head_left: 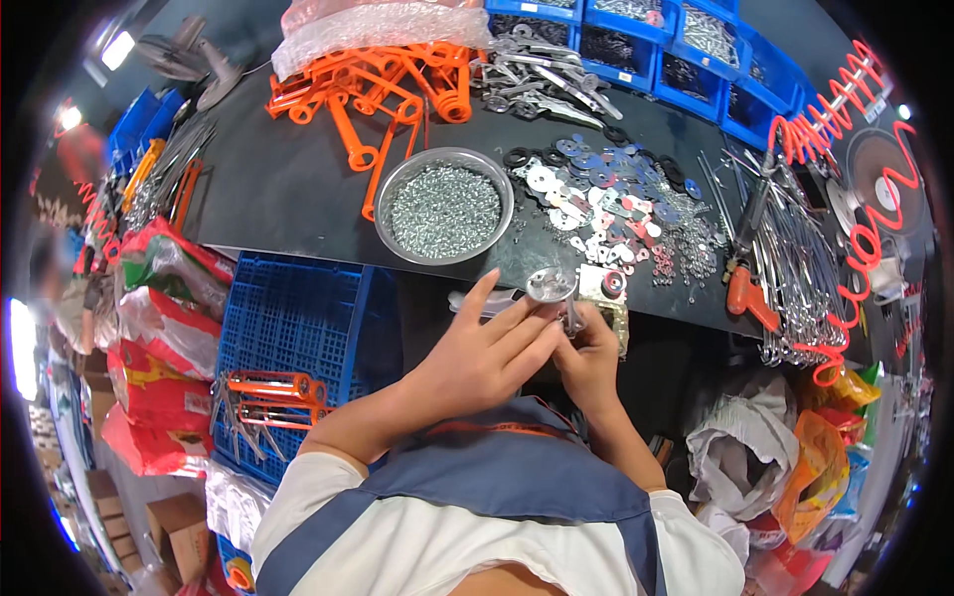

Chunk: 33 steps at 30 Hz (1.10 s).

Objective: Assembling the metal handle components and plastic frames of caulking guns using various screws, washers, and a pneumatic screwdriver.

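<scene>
One silver part [550, 285] is sitting between the fingers [524, 343] of the left hand [475, 363] and those of the right hand [593, 370], over the near edge of the surface [288, 204]. Left fingers are curling against its left and lower side, index finger sticking up and away from it. Right thumb and fingers are bunching nearly together, pinching it low on the right; exact contact is hiding behind the fingertips. The part is lying just below the bowl [509, 204] of rivets [444, 211] and just left of a block [620, 316].

The part is showing a round, shiny, cup-like top, rim facing up, with smaller metal bits below, near the right fingers. A grey bar [480, 301] is poking out behind the left fingers; cannot tell if it is joining the part.

No writing is showing legibly on the part. Small white labels [625, 76] are sitting on the blue bins [641, 81], too small to read. Red bags [154, 387] at left are carrying colourful printing, bending and blurring toward the rim. Orange handles [346, 134] are piling up behind the bowl.
</scene>
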Available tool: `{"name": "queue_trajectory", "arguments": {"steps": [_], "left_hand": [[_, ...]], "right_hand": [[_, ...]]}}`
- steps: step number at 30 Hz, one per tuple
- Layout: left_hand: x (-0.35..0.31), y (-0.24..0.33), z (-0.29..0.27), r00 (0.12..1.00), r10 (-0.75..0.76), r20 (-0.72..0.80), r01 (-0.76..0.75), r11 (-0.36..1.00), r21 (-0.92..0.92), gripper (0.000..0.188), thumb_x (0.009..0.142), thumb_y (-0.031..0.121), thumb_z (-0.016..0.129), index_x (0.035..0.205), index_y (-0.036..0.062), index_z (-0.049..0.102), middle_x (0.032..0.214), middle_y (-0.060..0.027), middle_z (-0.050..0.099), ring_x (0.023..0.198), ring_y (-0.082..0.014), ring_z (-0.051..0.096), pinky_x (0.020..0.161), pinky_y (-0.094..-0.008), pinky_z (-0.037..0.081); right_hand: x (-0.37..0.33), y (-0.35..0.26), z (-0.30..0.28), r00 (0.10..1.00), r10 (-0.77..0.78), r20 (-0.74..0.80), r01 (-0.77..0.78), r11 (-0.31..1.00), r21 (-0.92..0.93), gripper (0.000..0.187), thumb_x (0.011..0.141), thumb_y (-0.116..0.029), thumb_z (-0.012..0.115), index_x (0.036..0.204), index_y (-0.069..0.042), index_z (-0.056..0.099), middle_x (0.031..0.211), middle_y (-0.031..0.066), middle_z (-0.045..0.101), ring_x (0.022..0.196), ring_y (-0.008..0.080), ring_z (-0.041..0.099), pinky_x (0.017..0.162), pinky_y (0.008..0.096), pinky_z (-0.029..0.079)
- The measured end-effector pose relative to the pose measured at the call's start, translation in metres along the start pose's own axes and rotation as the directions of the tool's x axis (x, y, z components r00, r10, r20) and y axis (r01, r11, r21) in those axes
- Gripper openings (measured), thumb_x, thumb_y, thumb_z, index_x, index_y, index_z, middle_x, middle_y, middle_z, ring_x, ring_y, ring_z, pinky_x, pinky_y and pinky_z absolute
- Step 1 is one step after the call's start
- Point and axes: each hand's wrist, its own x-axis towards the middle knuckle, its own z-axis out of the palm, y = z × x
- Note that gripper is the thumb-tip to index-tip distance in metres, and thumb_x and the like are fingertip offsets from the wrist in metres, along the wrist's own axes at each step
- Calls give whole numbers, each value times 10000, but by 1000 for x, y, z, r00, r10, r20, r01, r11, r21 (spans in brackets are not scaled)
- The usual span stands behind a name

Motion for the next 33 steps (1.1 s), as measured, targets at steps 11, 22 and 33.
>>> {"name": "queue_trajectory", "arguments": {"steps": [11,22,33], "left_hand": [[-45,-43,-58,749,-469,468,656,427,-622,316,683,61,772,971,16,652,816,-65,659,750,-122,627,667,-248,477],[-3,5,21,944,-153,294,312,114,-943,438,842,333,602,1138,12,565,1066,-140,543,988,-253,524,852,-357,409],[30,43,40,719,-460,522,480,-215,-850,500,823,323,640,1174,-22,551,905,-66,620,700,-89,538,598,-219,408]], "right_hand": [[-4,-13,-12,853,261,452,-490,699,521,355,781,-62,711,1101,-3,567,763,72,630,493,24,440,403,173,281],[-17,-8,-55,745,300,597,-558,770,310,428,798,-161,728,1108,-33,463,859,17,560,681,72,530,582,220,448],[111,60,-135,964,-126,236,265,558,-786,133,746,-71,679,849,5,645,827,132,589,722,276,604,653,352,485]]}}
